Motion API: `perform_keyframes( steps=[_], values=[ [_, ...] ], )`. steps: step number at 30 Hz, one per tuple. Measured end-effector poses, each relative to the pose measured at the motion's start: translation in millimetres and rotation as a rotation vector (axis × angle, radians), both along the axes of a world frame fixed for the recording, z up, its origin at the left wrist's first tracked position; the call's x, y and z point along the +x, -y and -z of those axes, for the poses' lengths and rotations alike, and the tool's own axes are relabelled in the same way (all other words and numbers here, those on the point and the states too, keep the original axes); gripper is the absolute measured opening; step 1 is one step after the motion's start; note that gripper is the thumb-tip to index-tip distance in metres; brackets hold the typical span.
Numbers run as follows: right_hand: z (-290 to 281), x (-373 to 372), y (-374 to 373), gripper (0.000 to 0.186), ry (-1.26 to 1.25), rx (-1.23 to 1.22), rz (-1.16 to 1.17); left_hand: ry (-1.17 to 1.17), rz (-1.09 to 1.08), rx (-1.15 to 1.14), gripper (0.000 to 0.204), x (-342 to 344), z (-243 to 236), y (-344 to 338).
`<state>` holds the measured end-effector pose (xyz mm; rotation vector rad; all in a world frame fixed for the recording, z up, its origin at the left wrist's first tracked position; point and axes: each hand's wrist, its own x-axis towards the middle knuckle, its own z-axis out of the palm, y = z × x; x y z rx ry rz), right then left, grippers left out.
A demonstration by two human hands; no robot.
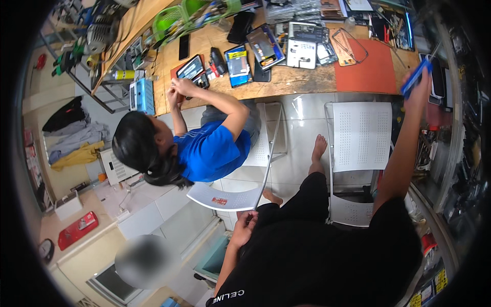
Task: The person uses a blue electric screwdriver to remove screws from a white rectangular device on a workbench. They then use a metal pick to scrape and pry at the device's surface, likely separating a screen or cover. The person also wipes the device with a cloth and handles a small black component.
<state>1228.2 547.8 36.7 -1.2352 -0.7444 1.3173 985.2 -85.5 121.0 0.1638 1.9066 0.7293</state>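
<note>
My right arm stretches out to the far right, and my right hand (420, 88) is closed around a long, narrow blue object (416, 78) beside the workbench's right end. Its exact kind does not show. My left hand (244, 228) is low at my side, fingers curled, next to the curved white backrest (225, 199) of a metal chair. Whether anything is inside those fingers is hidden. An empty white perforated chair (362, 135) stands between my right arm and my bare foot.
A person in a blue shirt (212, 156) sits at the wooden workbench (307, 82), handling something small. Phones, a red-black tool (217, 61), green baskets (169, 23) and an orange mat (365, 66) lie on it. Crowded shelves (468, 128) line the right; a counter (110, 204) runs along the left.
</note>
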Motion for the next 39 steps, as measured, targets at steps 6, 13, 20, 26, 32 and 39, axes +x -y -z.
perform_keyframes(
  steps=[6, 13, 20, 26, 32, 39],
  values=[
    [-145.1, -80.8, 270.8, 0.064, -0.286, 0.458, -0.560, -0.039, -0.138, 0.091, 0.015, -17.0, -4.9, 72.8],
    [-206.6, -244.8, 540.0, 0.058, -0.229, 0.409, -1.737, -0.257, -0.362, 0.592, 0.015, -91.3, -44.5, 192.3],
    [-194.6, -345.3, 784.3, 0.043, -0.331, 0.126, -2.147, -0.520, -0.744, 0.914, 0.018, -172.4, -137.0, 345.2],
    [-190.6, -409.7, 841.1, 0.036, -0.289, 0.138, -2.275, -0.546, -1.039, 0.744, 0.012, -241.0, -151.1, 403.0],
    [-180.4, -503.3, 844.8, 0.040, -0.297, 0.131, -2.201, -0.580, -0.843, 0.933, 0.015, -365.5, -145.2, 406.7],
    [-171.3, -641.7, 819.8, 0.043, -0.258, 0.043, -1.965, -0.429, -0.618, 0.850, 0.018, -538.2, -139.2, 341.0]
  ],
)
